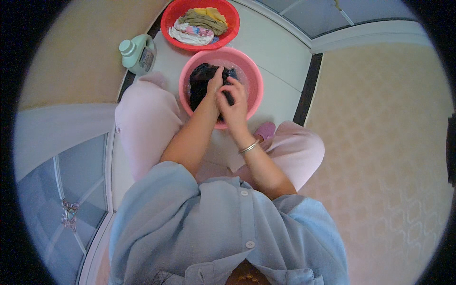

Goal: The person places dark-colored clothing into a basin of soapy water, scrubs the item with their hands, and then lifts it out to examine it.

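Between my knees stands a pink plastic basin (255,85) holding sudsy water and a wet black cloth garment (200,83). My left hand (215,83) is over the black cloth near the basin's middle, its fingers pointing away from me; the cloth lies against it, but whether the fingers grip it cannot be made out. Close beside it on the right is my right hand (234,101), with a silver bangle on the wrist. Its fingers are bent and spread above the cloth, slightly blurred, and dark fabric shows between thumb and fingers.
Beyond the pink basin, almost against it, a red plastic basin (235,25) holds white, olive and yellow clothes (203,23). A pale green detergent bottle (137,55) with a handle stands by the left wall. Walls with dark skirting and glass-paned doors surround the tiled floor (281,67).
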{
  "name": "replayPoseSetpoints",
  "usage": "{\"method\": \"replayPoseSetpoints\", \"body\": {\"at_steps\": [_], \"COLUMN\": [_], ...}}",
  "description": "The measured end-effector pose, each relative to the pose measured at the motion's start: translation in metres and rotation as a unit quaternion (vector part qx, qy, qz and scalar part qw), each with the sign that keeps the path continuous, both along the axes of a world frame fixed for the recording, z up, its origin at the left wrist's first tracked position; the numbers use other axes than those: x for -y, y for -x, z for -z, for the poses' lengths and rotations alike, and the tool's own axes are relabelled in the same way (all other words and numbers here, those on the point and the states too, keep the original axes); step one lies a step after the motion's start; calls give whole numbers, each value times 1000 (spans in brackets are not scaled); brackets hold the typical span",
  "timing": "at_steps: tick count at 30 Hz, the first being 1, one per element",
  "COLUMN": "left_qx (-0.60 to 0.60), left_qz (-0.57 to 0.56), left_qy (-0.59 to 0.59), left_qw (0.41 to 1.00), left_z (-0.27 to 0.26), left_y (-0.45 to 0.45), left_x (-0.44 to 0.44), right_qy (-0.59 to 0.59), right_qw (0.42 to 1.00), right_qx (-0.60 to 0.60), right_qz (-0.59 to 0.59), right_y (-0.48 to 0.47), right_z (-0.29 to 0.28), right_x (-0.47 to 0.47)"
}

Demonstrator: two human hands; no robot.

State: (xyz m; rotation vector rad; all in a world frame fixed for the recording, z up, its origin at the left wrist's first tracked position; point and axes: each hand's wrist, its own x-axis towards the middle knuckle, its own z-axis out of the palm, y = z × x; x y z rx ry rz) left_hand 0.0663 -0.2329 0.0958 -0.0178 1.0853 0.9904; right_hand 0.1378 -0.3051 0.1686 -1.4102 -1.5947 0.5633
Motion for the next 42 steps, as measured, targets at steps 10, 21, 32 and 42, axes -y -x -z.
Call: {"method": "replayPoseSetpoints", "body": {"at_steps": [10,21,32,42], "left_qx": [95,90,287,270], "left_qz": [-78,-52,-111,-121], "left_qy": [13,28,-50,-46], "left_qw": [992,994,950,954], "left_z": [-48,-52,-34,-40], "left_y": [-33,-43,-7,-17], "left_x": [3,8,-5,-8], "right_qy": [180,51,-58,310], "right_qw": [954,990,998,743], "right_qx": [-228,22,-29,-590], "right_qz": [76,131,19,64], "right_y": [-49,-56,-24,-44], "right_z": [22,13,-35,-2], "right_x": [-58,-67,-22,-10]}}
